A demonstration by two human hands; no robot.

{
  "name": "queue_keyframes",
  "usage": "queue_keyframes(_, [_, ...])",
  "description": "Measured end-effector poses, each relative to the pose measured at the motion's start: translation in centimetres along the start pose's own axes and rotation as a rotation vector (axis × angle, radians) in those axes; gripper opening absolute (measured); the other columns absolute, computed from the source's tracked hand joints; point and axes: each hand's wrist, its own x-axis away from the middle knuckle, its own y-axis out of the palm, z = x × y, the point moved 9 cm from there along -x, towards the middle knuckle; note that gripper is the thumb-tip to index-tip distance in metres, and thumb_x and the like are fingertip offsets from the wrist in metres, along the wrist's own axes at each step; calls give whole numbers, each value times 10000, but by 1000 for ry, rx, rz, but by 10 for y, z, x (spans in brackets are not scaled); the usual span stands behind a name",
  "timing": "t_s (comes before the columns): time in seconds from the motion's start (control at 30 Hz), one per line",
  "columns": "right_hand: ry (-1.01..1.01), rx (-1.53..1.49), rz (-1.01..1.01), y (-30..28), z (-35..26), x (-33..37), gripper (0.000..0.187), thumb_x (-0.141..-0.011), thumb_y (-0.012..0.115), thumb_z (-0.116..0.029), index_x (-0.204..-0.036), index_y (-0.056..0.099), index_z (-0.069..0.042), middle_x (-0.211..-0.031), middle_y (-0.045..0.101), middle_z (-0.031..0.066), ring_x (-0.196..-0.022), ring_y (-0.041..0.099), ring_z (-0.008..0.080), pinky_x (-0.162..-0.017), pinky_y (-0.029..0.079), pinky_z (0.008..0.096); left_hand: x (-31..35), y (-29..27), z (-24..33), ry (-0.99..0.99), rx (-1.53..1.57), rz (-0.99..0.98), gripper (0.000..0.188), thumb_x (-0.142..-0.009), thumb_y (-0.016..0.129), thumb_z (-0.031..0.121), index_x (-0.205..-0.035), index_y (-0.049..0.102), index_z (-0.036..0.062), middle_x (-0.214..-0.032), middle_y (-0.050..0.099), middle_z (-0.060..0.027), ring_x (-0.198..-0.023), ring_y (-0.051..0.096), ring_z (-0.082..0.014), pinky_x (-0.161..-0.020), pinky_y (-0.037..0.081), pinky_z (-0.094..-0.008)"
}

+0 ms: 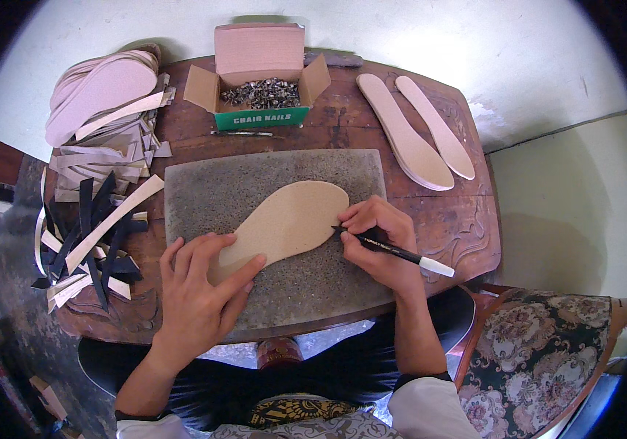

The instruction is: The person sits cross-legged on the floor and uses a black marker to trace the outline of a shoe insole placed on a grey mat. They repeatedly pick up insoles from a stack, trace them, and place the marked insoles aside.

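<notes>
A beige insole (pixel 293 219) lies slantwise on a grey speckled slab (pixel 211 192), its wide end toward the upper right. My left hand (pixel 202 287) holds down its narrow end, thumb and fingers spread over the edges; part of that end is hidden beneath the hand. In my right hand (pixel 381 241) is a black marker (pixel 390 249) with a white rear end. The marker's tip is at the right edge of the insole's wide end, and my fingertips are close to that edge.
An open box of nails (pixel 262 94) stands behind the slab. Stacked insoles (pixel 105 91) lie at the far left, above black and cream strips (pixel 98 234). More insoles (pixel 405 132) rest at the far right. A floral-patterned chair (pixel 540 351) is at the lower right.
</notes>
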Motion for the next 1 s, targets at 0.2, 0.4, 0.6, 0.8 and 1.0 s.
queue_keyframes(0.2, [-16,-10,1,1,0,-1,195,-743,769,19,-848,611,-28,-916,708,129,-853,732,234,-731,559,321,-1,-1,1,-8,25,7,441,-837,758,166,-1269,742,257,-1350,577,-127,-1286,529,-341,-1132,306,-579])
queue_keyframes(0.4, [-2,-11,-10,1,1,0,198,-743,767,25,-849,606,-24,-914,705,131,-868,733,238,-736,559,322,-1,-2,1,-7,22,12,450,-833,762,160,-1271,741,258,-1347,577,-127,-1283,528,-340,-1131,306,-576])
queue_keyframes(0.6, [-17,-9,-5,2,2,1,197,-747,769,31,-841,604,-22,-909,700,127,-888,733,229,-756,566,324,0,0,0,-4,5,11,427,-858,764,219,-1277,736,293,-1356,560,-84,-1291,505,-308,-1129,293,-551])
queue_keyframes(0.8, [96,-349,133,-15,8,4,84,-939,680,-20,-919,599,-12,-923,695,127,-921,705,206,-874,551,349,2,-3,-2,-29,58,36,461,-823,784,171,-1276,726,235,-1368,572,-147,-1284,526,-358,-1112,324,-580])
queue_keyframes(1.0, [236,-564,320,-51,17,12,339,-1117,458,-271,-1054,642,7,-916,692,145,-920,697,210,-872,537,362,-5,-15,-2,64,89,82,482,-773,841,178,-1239,722,179,-1346,617,-124,-1217,575,-333,-1031,393,-516])
